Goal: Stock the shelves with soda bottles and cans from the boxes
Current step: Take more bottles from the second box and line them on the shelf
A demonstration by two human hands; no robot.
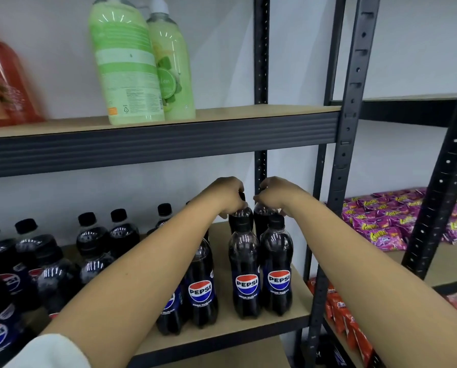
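Several dark Pepsi bottles with black caps stand on the middle wooden shelf [296,301]. Both my arms reach deep into this shelf. My left hand [226,195] grips the neck of a rear Pepsi bottle [240,217]. My right hand [275,195] grips the top of the neighbouring rear bottle [262,212]; its cap is hidden under my fingers. Two more bottles [244,272] [277,269] stand right in front of them, labels facing me. Another bottle [202,282] stands under my left forearm.
More Pepsi bottles [94,235] fill the shelf's left side. Green soap bottles [126,62] and an orange one [4,83] stand on the shelf above. A black upright post [344,155] bounds the right. Purple snack bags [386,224] and red packets [341,314] lie on the neighbouring rack.
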